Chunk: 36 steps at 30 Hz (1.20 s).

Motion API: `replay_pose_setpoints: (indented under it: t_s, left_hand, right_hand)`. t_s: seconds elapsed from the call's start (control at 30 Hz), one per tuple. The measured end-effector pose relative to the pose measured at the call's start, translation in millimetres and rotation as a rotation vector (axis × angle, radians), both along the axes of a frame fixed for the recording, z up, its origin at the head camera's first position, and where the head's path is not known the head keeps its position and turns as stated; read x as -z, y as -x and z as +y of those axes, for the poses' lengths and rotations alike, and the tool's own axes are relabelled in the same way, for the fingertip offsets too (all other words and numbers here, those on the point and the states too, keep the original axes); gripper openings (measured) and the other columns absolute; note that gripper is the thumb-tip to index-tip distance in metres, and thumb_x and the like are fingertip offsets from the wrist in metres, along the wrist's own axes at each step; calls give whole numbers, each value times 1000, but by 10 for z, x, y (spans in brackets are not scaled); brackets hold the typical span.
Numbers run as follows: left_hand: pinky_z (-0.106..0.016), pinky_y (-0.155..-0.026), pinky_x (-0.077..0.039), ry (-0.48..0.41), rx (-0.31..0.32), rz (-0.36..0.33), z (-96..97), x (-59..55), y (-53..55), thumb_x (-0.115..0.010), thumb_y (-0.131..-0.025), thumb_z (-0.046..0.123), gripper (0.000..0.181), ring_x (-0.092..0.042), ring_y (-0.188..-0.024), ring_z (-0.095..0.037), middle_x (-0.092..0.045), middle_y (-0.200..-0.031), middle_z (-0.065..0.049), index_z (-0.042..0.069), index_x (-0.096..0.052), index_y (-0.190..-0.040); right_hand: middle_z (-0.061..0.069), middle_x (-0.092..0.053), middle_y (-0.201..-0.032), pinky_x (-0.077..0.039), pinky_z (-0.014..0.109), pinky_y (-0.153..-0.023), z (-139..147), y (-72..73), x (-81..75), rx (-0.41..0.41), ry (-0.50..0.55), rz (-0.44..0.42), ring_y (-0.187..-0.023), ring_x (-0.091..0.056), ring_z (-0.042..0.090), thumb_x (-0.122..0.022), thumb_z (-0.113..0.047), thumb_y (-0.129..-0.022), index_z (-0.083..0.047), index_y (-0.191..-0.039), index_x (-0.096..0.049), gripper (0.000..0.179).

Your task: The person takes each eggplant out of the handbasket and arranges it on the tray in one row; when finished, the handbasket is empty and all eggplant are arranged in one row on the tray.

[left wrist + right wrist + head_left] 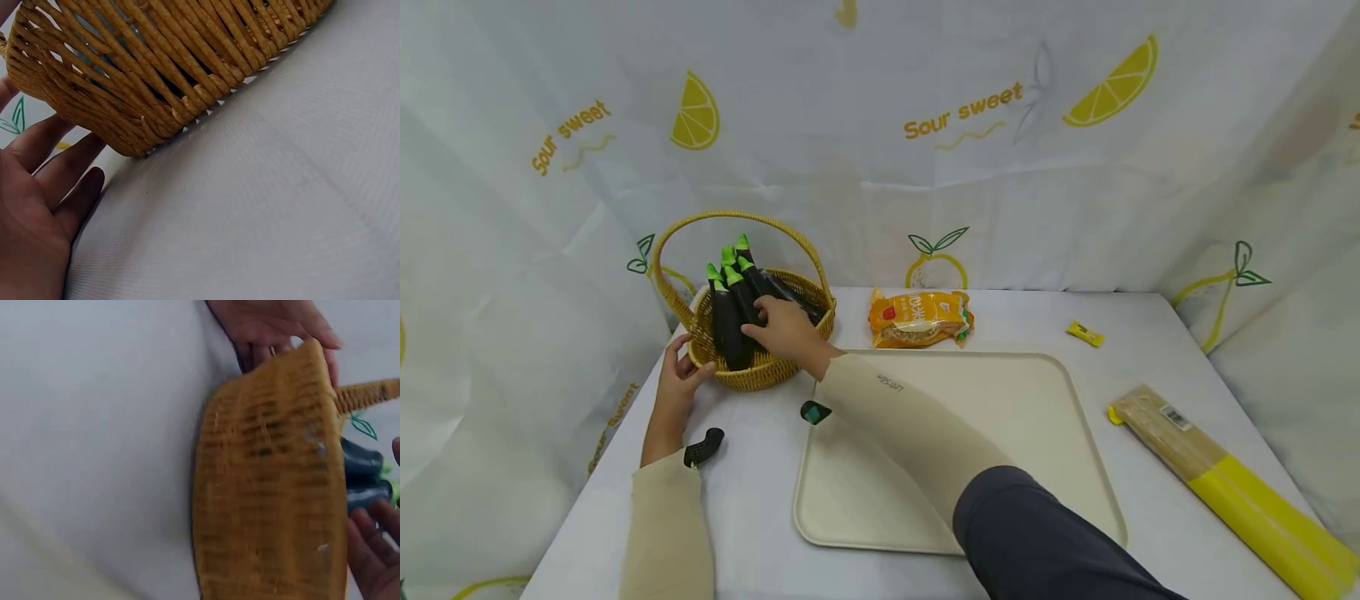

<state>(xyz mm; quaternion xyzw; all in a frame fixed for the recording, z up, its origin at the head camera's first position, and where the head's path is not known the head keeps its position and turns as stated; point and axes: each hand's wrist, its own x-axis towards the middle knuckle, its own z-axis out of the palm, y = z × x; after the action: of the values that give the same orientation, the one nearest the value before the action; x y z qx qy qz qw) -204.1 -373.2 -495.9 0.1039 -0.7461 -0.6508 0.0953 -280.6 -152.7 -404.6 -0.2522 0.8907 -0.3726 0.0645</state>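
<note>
A wicker basket (760, 379) with an arched handle stands at the back left of the table. Several dark eggplants (727, 325) with green caps lean in it. My left hand (677, 387) touches the basket's left outer side with spread fingers, its thumb by the rim. Those fingers (69, 156) lie fairly straight along the weave in the left wrist view. Over the rim reaches my right hand (786, 329), its thumb and fingertips at the eggplants. In the right wrist view its fingers (375, 531) are parted beside them; any contact is partly hidden.
A beige tray (880, 525) lies in the middle, beneath my right forearm. Behind it is an orange food packet (920, 317). To the right are a small yellow packet (1085, 333) and a long package (1217, 467) with a yellow lower part. A printed white curtain (820, 150) hangs behind the table.
</note>
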Motion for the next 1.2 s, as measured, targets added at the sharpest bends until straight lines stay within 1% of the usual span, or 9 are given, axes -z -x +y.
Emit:
replay_pose_setpoints:
  t_s: [0.1,0.2,0.37,0.5,0.6,0.73,0.83,1.0,1.2]
  left_hand:
    - [-45,-110,-25,-16,2,5,-2,4,6,-66,-94,14,73,-51,-118,-11,-36,-151,-22,28,-23,-151]
    - [-33,-106,-32,-27,-3,0,-3,8,-13,-67,-93,13,74,-53,-116,-9,-35,-151,-23,27,-23,-151]
    - [-16,-88,-40,-56,-8,15,18,-73,-122,-67,-92,7,73,-55,-109,-4,-34,-149,-27,23,-25,-150]
    - [-14,-86,-40,-61,-11,-8,118,-194,-177,-64,-93,4,71,-55,-106,-2,-35,-149,-27,20,-24,-150]
    - [-15,-86,-40,-58,-11,-5,157,-222,-167,-63,-93,3,70,-56,-105,-3,-36,-148,-28,18,-24,-150]
    - [-15,-86,-40,-56,-1,33,169,-246,-142,-62,-94,0,70,-57,-105,-6,-36,-146,-31,13,-23,-150]
    - [-15,-86,-40,-59,10,51,171,-230,-123,-62,-93,0,70,-57,-106,-6,-35,-146,-33,13,-23,-150]
    - [-16,-86,-40,-70,21,53,100,-135,-59,-62,-93,-1,70,-57,-107,-6,-34,-146,-32,16,-23,-150]
    - [-16,-88,-39,-74,-6,24,12,6,-22,-64,-93,4,70,-55,-108,-4,-37,-147,-27,25,-27,-148]
  right_hand:
    - [-3,-62,-120,-49,29,-85,-265,-9,49,98,-38,15,-106,-60,12,-63,-50,-91,-17,-137,-50,58]
    - [-3,-63,-117,-50,30,-83,-474,-17,108,141,-80,59,-102,-62,15,-66,-52,-88,-17,-131,-51,57]
    - [-3,-61,-114,-51,31,-79,-720,-26,173,161,-190,138,-98,-63,17,-67,-55,-86,-17,-131,-49,61]
    - [-2,-60,-116,-51,31,-80,-784,18,214,170,-278,173,-100,-63,18,-68,-52,-87,-16,-135,-46,64]
    - [-1,-59,-118,-51,31,-82,-777,49,226,165,-289,182,-101,-62,19,-68,-47,-88,-15,-134,-46,60]
    - [-2,-58,-111,-50,31,-79,-699,46,178,170,-161,126,-96,-61,18,-72,-40,-88,-17,-122,-50,46]
    - [-3,-59,-106,-49,31,-74,-580,18,135,194,-24,73,-90,-61,17,-74,-37,-87,-19,-118,-49,44]
    - [-1,-67,-105,-51,29,-67,-373,-18,18,236,127,17,-82,-65,14,-75,-37,-86,-23,-136,-42,62]
    - [0,-64,-119,-51,32,-74,-50,-183,-210,181,219,76,-95,-63,15,-72,-41,-88,-25,-149,-31,75]
